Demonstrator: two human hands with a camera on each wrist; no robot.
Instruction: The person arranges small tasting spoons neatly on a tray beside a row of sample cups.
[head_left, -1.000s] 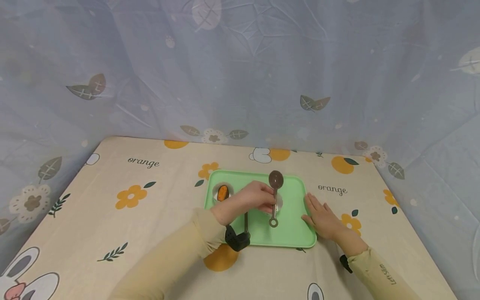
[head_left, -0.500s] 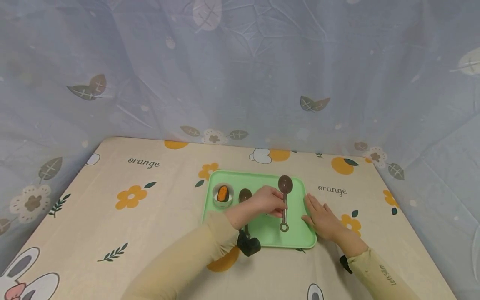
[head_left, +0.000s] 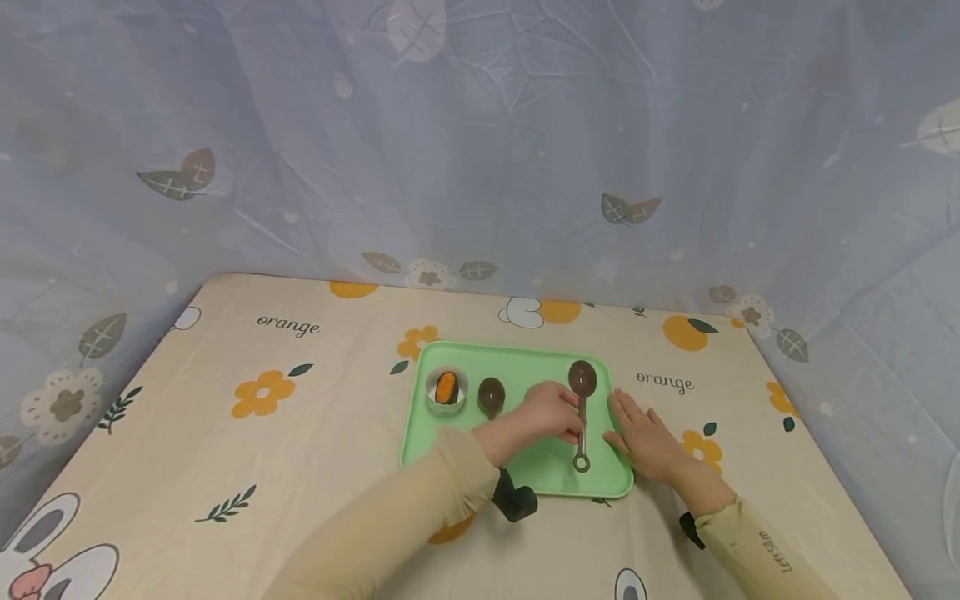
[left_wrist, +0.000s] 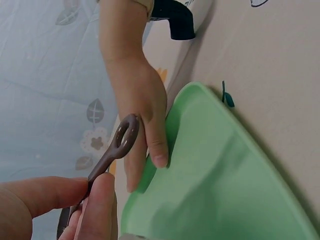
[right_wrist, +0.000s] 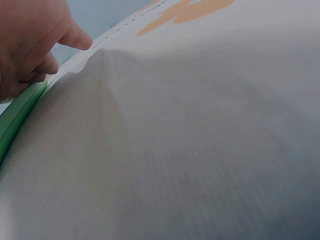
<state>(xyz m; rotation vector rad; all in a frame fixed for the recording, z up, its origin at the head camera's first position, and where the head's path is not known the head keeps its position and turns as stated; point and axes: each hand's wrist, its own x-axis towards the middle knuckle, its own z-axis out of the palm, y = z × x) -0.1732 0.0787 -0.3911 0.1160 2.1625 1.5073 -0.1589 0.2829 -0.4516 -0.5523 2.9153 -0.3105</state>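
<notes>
In the head view my left hand (head_left: 553, 411) pinches a brown spoon (head_left: 582, 380) by its handle, over the right part of the green tray (head_left: 517, 358). The bowl of this spoon points away from me. Seen from the left wrist, thumb and fingers grip the spoon's handle (left_wrist: 106, 161) below its ring-shaped end. My right hand (head_left: 647, 440) rests with straight fingers at the tray's right edge; its thumb lies over the rim in the left wrist view. A second brown spoon (head_left: 491, 394) lies on the tray, its handle partly hidden by my left arm.
A small white cup (head_left: 447, 408) at the tray's left holds an orange-topped, dark-sided toy sushi piece (head_left: 447, 387). The table wears a beige cloth (head_left: 187, 367) printed with oranges and flowers. A blue-grey curtain (head_left: 480, 167) hangs behind it.
My left hand has carried the spoon to the right and slightly nearer me. The second spoon has come into view from behind that arm. My right hand has stayed put.
</notes>
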